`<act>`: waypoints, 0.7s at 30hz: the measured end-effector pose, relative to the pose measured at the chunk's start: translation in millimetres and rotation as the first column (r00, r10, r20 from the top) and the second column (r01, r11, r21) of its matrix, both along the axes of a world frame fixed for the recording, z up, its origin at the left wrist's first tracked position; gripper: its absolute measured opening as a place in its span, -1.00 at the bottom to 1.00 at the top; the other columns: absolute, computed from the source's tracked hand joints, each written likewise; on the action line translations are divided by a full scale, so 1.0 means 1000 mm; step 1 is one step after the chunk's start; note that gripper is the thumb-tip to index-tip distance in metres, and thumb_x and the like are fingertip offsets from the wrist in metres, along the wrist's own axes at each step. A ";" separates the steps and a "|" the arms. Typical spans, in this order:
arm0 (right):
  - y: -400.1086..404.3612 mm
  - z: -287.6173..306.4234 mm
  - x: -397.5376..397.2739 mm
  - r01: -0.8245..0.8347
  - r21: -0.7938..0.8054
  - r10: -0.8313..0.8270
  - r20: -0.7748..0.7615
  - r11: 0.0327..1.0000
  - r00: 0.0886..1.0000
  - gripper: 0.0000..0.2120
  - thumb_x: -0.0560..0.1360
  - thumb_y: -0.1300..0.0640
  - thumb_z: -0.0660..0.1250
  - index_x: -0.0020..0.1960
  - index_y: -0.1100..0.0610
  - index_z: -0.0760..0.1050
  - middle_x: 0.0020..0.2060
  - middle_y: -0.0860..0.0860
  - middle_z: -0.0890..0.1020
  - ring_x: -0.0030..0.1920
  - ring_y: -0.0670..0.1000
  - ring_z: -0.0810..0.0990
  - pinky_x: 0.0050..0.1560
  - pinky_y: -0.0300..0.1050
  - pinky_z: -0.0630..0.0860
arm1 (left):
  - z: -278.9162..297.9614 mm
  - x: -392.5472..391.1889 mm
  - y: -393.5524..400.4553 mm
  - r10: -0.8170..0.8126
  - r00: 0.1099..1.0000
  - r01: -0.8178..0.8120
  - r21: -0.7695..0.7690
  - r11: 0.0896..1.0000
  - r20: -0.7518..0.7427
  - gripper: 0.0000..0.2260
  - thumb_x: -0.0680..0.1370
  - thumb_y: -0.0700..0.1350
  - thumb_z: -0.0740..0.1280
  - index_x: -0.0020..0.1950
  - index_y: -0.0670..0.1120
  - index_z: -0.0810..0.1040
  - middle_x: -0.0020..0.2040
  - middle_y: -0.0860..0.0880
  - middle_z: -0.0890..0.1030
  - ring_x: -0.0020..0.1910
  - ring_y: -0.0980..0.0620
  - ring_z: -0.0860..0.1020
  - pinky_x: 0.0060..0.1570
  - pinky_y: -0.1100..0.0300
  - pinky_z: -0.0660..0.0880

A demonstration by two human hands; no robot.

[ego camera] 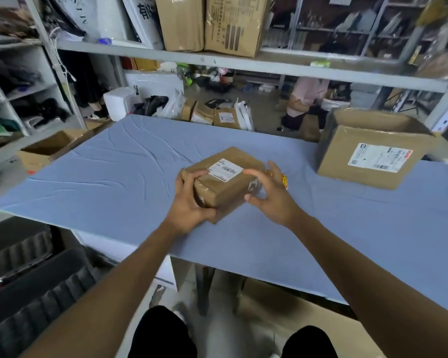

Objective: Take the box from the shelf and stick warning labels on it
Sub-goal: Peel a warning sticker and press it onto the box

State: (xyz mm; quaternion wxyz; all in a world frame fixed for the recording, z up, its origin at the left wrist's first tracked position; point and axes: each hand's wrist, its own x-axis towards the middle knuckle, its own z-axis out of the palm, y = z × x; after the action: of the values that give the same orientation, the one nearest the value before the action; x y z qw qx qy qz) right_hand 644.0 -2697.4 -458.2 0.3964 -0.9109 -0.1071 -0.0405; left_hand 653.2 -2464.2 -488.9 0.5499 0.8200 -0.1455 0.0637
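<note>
Head view: the left hand (189,200) has its fingers (198,174) wrapped round the near left corner of the box (224,187), gripping it, while the right hand (272,195) curls half open just beside the box's right end, thumb and forefinger apart, holding nothing that shows. One small box with one white label (225,170) lies mid-table, a red-and-yellow sticker (284,180) peeping behind the right hand. One larger open carton (373,153) stands well apart at the right on the blue table (101,177), whose left half is bare.

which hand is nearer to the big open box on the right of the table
Right. The right hand sits beside the small box, on the side toward the big open box; the left hand is farther, gripping the small box's other end.
</note>
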 end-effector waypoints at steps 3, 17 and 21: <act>-0.005 -0.003 0.022 0.022 -0.019 -0.020 0.095 1.000 0.995 -0.48 0.49 0.16 0.41 0.39 -0.12 0.40 0.43 0.12 0.32 0.47 0.10 0.29 0.22 -0.53 0.16 | 0.000 0.027 0.023 -0.179 0.982 0.175 -0.063 0.983 -0.065 -0.14 0.22 -0.17 0.55 0.44 0.22 0.30 0.50 -0.04 0.32 0.41 0.06 0.43 0.38 0.22 0.42; 0.022 -0.034 0.081 0.150 -0.072 -0.130 0.223 0.986 0.966 -0.22 0.45 0.28 0.43 0.48 -0.26 0.20 0.17 0.04 0.29 0.08 0.08 0.54 0.27 -0.11 0.50 | -0.013 0.090 0.024 0.175 0.983 -0.176 -0.023 0.984 -0.054 -0.38 0.60 -0.26 0.29 0.59 0.09 0.15 0.35 -0.07 0.55 0.20 -0.02 0.57 0.14 0.31 0.49; 0.005 -0.031 0.060 0.125 -0.036 -0.117 0.182 0.991 0.976 -0.09 0.42 0.37 0.40 0.57 -0.14 0.04 0.33 0.10 0.28 0.06 0.00 0.48 0.09 -0.15 0.55 | -0.011 0.061 0.011 0.465 0.881 -0.471 -0.072 0.879 -0.090 -0.53 0.47 -0.23 0.47 0.29 -0.09 0.35 0.20 -0.21 0.50 -0.13 0.00 0.56 0.05 0.07 0.55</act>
State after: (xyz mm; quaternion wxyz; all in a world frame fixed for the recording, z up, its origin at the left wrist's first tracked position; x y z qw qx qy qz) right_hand 703.5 -2692.8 -489.1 0.3602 -0.9175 -0.0877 -0.1440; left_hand 713.9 -2453.2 -499.5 0.5600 0.8065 0.0792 0.1725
